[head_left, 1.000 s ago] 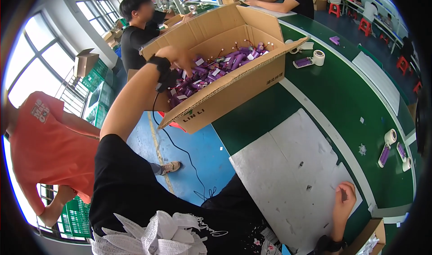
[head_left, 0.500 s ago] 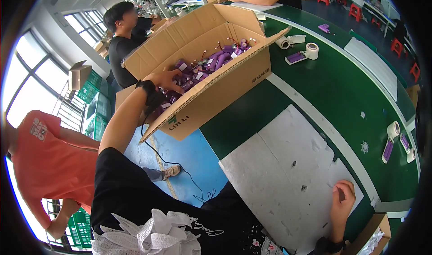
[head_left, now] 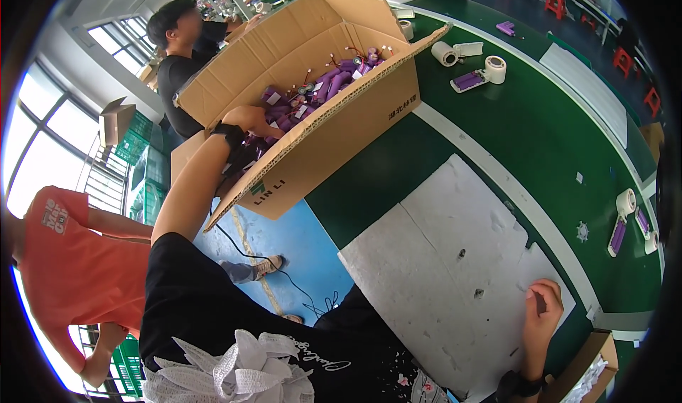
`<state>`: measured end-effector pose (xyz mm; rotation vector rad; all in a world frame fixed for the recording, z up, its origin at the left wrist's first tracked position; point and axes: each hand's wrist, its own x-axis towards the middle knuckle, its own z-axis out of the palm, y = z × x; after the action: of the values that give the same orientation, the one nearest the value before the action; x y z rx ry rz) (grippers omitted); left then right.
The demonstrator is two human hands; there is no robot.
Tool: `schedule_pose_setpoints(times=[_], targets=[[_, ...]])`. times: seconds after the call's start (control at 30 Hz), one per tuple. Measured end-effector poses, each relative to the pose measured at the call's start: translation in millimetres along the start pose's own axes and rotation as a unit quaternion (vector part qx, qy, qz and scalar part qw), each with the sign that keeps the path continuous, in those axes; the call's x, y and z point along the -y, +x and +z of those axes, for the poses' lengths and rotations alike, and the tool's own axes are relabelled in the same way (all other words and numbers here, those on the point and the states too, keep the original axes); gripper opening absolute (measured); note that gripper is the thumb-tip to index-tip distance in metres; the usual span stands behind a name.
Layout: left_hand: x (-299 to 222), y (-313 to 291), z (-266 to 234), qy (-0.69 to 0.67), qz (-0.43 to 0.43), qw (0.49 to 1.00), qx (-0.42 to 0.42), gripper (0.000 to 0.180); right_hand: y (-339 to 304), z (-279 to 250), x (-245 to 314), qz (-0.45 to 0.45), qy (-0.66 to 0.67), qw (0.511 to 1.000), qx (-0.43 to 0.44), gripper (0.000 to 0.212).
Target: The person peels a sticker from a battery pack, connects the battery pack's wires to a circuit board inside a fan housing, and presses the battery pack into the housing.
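My left hand (head_left: 250,121) reaches over the near wall of a big cardboard box (head_left: 341,128) and down among purple battery packs (head_left: 332,84) with short red and black wires. Its fingertips are hidden between the packs and behind the box flap, so a grip cannot be made out. Near the right edge of a grey sheet (head_left: 433,254), my right hand (head_left: 543,310) rests with loosely curled fingers. A gap shows between its thumb and fingers, and nothing is in it.
Rolls of white tape (head_left: 495,69) and single purple packs (head_left: 616,238) lie on the green table (head_left: 526,126). A small box with white scraps (head_left: 593,374) stands by my right wrist. People in red (head_left: 92,261) and black (head_left: 177,83) are at the left.
My left hand has sunk deeper among the packs, and its fingers, spread before, are now mostly hidden. My right hand stays in place. The view has shifted slightly.
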<state>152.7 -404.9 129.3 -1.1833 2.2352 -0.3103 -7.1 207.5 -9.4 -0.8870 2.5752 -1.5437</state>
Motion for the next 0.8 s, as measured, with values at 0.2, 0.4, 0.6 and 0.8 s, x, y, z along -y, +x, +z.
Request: schedule_pose_setpoints(times=[0.2,0.4,0.6,0.8], targets=[[0.5,-4.4,4.9,-0.026,0.037,0.998,-0.053,0.095,0.0,-0.6,0.8,0.012,-0.006,1.0,0.002,0.007],[7.5,-9.2,15.7,-0.105,0.089,0.983,-0.122,0.1,-0.4,-2.3,0.0,0.002,-0.02,1.0,0.013,0.008],[9.4,-4.0,6.8,-0.135,0.117,0.981,-0.077,0.093,0.1,-2.0,0.1,-0.002,-0.017,1.0,0.022,0.008],[15.9,-2.5,4.8,-0.173,0.153,0.972,-0.04,0.088,-0.3,-2.6,-1.5,-0.005,-0.023,0.999,0.027,0.007]])
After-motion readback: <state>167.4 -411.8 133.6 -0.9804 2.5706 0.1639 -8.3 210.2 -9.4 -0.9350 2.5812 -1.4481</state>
